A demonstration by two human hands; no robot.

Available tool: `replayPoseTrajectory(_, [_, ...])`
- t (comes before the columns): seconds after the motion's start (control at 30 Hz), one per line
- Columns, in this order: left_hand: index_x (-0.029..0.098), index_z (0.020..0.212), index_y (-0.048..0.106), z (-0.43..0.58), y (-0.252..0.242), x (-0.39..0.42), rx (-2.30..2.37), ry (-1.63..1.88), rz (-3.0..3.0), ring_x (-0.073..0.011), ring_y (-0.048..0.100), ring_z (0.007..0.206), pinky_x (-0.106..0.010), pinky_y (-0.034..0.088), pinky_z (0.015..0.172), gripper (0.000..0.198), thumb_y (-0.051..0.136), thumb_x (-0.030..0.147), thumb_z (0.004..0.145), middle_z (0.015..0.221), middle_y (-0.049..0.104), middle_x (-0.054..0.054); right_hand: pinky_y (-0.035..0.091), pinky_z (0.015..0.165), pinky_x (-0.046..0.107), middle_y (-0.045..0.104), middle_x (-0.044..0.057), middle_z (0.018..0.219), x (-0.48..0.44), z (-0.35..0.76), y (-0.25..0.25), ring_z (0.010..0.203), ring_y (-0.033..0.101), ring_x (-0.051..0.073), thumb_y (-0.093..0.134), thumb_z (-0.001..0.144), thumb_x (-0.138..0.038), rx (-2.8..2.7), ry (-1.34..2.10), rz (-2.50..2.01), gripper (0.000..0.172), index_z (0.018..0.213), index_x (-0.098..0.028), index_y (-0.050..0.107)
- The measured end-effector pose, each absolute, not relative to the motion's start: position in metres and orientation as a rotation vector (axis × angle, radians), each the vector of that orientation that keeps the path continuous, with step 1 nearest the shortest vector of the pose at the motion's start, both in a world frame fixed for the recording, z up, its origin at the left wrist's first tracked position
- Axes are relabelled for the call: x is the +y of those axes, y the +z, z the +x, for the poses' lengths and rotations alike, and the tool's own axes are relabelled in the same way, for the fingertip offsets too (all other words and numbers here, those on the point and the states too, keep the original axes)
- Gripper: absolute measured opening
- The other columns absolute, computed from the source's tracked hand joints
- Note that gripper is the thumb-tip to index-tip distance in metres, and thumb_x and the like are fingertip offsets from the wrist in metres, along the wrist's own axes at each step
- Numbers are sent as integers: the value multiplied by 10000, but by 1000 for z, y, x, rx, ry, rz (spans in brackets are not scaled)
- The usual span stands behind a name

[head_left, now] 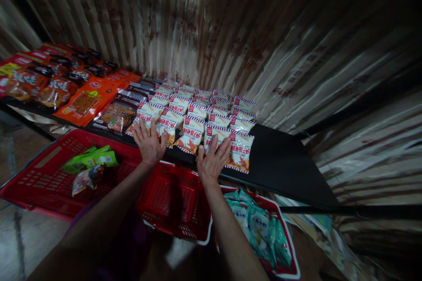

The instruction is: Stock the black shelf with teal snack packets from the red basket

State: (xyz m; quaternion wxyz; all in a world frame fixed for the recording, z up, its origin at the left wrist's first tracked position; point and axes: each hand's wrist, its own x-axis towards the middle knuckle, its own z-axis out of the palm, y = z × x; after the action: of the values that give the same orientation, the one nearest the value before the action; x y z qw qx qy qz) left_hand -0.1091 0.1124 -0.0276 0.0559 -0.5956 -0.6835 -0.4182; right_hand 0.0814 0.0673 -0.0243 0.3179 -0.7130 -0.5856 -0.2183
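Observation:
Rows of white snack bags (189, 134) with red lettering and striped edges lie on a black shelf (280, 162). My left hand (150, 142) rests with spread fingers on the front bags at the left end of these rows. Further right, my right hand (213, 160) lies on the front bags near the right end, its fingers stretched out. Neither hand grips a bag. Below my hands stands a red basket (168, 197), with its inside partly shaded.
Left along the shelf lie dark brown snack bags (115, 112), orange bags (87, 99) and several red-and-black bags. A red basket (42, 175) at lower left holds green packets (94, 159) and a colourful packet (88, 178). Teal bags (260, 228) fill another basket. Corrugated sheeting (211, 22) stands behind.

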Motion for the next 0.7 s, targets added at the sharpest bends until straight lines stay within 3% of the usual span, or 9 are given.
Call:
replayPoseTrajectory(0.3, [95, 1380, 384, -102, -22, 107, -1909, -1399, -1878, -369, 45, 1424, -583, 93, 1115, 617, 497, 382, 847, 1534, 159, -204, 282, 1029, 584, 123, 214, 1533, 58, 81, -19, 1404, 121, 354, 390, 918, -396, -1563, -575, -1849, 568, 1426, -151, 321])
replayPoseTrajectory(0.4, [92, 1330, 441, -96, -17, 102, -1783, -1483, -1929, -343, 76, 1426, -566, 128, 1118, 522, 474, 317, 860, 1509, 246, -198, 268, 1040, 586, 114, 208, 1537, 51, 80, -16, 1412, 100, 343, 380, 923, -358, -1572, -551, -1835, 549, 1428, -151, 314])
replayPoseTrajectory(0.57, [129, 1126, 587, -75, -5, 79, -1385, -1601, -2166, -241, 430, 1271, -437, 354, 1060, 313, 435, 198, 861, 1211, 604, -125, 256, 1068, 557, 127, 197, 1538, 26, 74, -18, 1424, 76, 315, 373, 928, -292, -1591, -521, -1827, 534, 1433, -142, 291])
replayPoseTrajectory(0.7, [169, 1003, 636, -55, -5, 52, -1193, -1602, -2460, -171, 593, 1019, -343, 468, 943, 291, 379, 158, 868, 1000, 685, -72, 282, 1058, 556, 136, 180, 1541, -2, 71, -25, 1425, 106, 305, 348, 929, -258, -1592, -445, -1840, 531, 1445, -166, 260])
